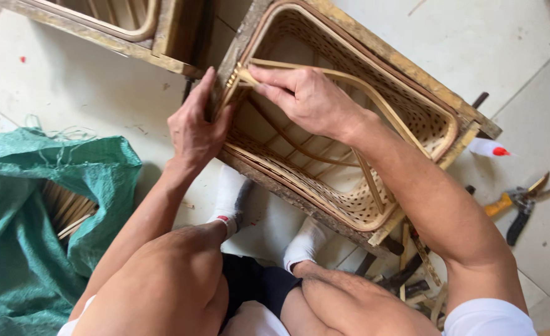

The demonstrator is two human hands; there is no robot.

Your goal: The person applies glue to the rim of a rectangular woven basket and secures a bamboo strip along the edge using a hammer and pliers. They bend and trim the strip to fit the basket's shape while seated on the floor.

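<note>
Clearly pale, open-weave rectangular basket [405, 112], wood-framed.

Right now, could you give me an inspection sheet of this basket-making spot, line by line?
Surface: pale tiled floor, a few specks and scraps on it.
Job's things: woven basket sitting in a wooden frame; a bent cane strip runs inside it.
Clutter: green sack holding cane sticks; pruning shears; small white bottle with red cap; second frame at top.
Grippers: left hand presses the basket's corner; right hand pinches the strip's end there.
Cables: nothing seen.
Surroundings: the person's knees and white socks below.
</note>
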